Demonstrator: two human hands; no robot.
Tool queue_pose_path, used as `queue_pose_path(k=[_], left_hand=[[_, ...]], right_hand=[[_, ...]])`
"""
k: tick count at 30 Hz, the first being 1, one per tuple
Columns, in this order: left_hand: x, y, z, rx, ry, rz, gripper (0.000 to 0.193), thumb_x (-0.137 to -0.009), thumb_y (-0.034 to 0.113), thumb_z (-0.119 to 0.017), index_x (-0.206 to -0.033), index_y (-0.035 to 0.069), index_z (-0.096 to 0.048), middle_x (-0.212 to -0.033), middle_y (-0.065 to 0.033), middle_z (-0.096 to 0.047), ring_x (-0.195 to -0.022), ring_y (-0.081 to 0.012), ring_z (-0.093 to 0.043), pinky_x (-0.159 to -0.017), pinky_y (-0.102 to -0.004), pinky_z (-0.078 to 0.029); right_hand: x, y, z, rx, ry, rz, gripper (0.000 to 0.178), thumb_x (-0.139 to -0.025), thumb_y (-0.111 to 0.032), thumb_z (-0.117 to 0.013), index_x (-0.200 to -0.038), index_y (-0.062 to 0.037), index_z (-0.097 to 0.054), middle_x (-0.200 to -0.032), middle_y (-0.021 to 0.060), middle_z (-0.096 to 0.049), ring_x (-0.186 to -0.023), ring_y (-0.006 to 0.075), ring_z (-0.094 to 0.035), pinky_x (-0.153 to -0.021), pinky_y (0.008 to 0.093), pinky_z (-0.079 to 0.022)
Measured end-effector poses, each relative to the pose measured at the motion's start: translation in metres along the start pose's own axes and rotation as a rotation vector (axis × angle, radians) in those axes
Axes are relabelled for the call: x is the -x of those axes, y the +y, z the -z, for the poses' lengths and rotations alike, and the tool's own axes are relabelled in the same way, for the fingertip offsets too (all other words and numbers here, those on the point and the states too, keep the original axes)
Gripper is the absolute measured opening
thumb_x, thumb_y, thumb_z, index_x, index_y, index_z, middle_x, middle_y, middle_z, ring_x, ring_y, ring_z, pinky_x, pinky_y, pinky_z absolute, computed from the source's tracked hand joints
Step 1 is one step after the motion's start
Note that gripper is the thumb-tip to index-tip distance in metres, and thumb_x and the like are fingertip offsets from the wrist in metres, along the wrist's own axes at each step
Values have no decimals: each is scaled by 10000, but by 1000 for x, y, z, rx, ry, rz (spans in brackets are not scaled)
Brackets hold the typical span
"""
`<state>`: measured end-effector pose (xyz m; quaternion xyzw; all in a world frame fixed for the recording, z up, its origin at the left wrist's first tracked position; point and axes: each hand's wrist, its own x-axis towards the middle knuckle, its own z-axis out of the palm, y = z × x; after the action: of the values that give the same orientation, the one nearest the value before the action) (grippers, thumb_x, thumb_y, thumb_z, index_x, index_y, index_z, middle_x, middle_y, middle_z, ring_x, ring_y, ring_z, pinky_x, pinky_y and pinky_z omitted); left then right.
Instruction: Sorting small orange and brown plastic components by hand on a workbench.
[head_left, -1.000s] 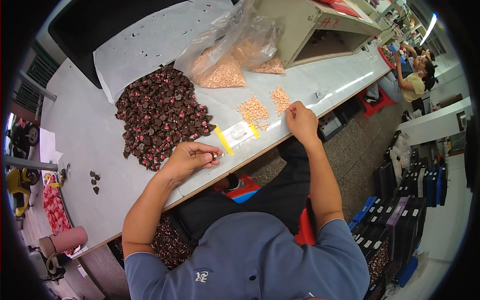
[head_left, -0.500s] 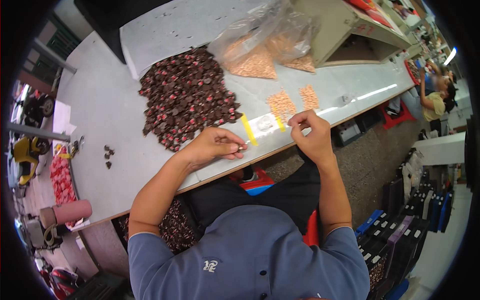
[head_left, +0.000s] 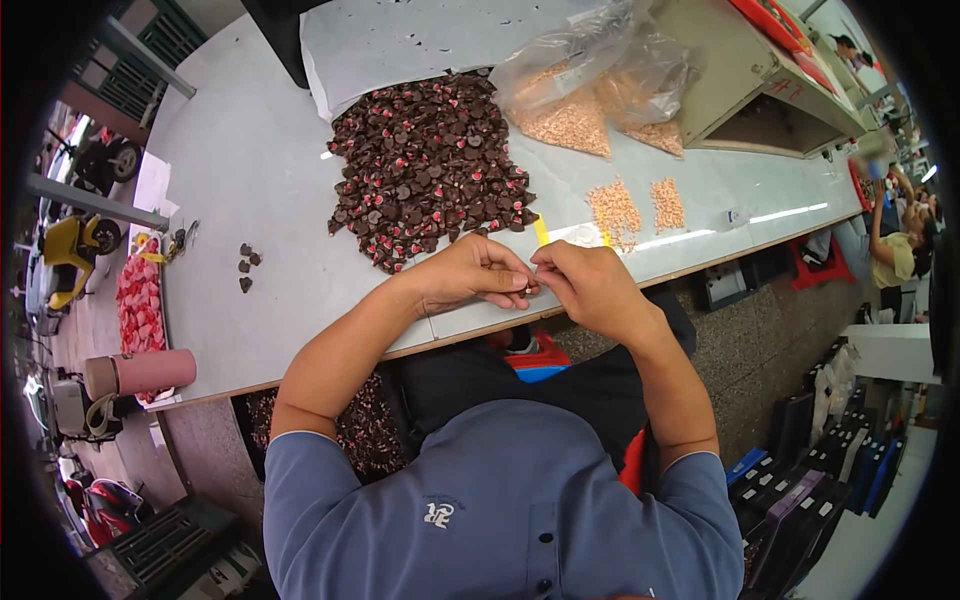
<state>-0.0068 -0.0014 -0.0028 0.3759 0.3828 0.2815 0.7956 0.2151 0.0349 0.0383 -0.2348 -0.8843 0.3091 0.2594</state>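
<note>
My left hand point(head_left: 470, 275) is closed in a pinch above the table's near edge. A small dark piece with a pale spot point(head_left: 528, 291) shows at its fingertips. My right hand point(head_left: 592, 287) meets it there, thumb and forefinger pinched together; what they hold is too small to make out. Just beyond my hands spreads a big heap of small dark brown pieces point(head_left: 430, 165), some with red and white faces. Two patches of tiny tan pieces point(head_left: 613, 212) lie to the right. Near my right hand are yellow tape strips point(head_left: 541, 230) and a small clear round thing point(head_left: 582, 235).
Clear plastic bags of tan pieces point(head_left: 565, 120) stand behind the patches, beside a beige open-fronted box point(head_left: 745, 95). Several loose dark pieces point(head_left: 246, 265) lie at the left. A pink bottle point(head_left: 150, 372) sits at the left corner near a red strip of pieces point(head_left: 140, 305). Another person point(head_left: 893, 240) is at far right.
My right hand has moved left, away from the tan patches, and its fingertips now meet those of my left hand. The left hand keeps its pinch. The view has shifted slightly.
</note>
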Motion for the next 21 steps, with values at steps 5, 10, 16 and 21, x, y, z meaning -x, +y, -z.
queue_pose_path(k=[5,10,16,21], left_hand=[[-2,-3,-1,50,30,-16,204,-897,168,-691,-1017,4,-672,-974,-100,-705,-870,-186,-708,-710,-245,-571],[-3,-3,-3,110,48,-41,167,-889,149,-698,-983,14,-671,-986,-105,-706,-851,-178,-710,-700,-236,-572],[3,2,-3,47,13,-14,153,-879,118,-704,-980,5,-678,-1008,-131,-709,-832,-174,-710,-703,-237,-571],[1,3,-4,-20,-37,-14,166,-878,127,-707,-960,-16,-684,-902,-115,-712,-821,-181,-712,-698,-246,-573]], right_hand=[[5,-18,-13,321,61,8,159,-835,12,-638,-993,11,-616,-797,155,-665,-692,298,-678,-583,363,-530],[13,-25,-21,321,220,-31,184,-830,43,-620,-1013,23,-610,-846,168,-680,-715,299,-687,-616,364,-545],[11,-10,6,-98,41,-193,101,-839,9,-649,-932,24,-611,-786,132,-680,-745,223,-707,-652,299,-550],[12,-4,-5,-102,-14,-134,84,-825,-3,-663,-894,8,-616,-733,102,-673,-658,200,-693,-596,282,-539]])
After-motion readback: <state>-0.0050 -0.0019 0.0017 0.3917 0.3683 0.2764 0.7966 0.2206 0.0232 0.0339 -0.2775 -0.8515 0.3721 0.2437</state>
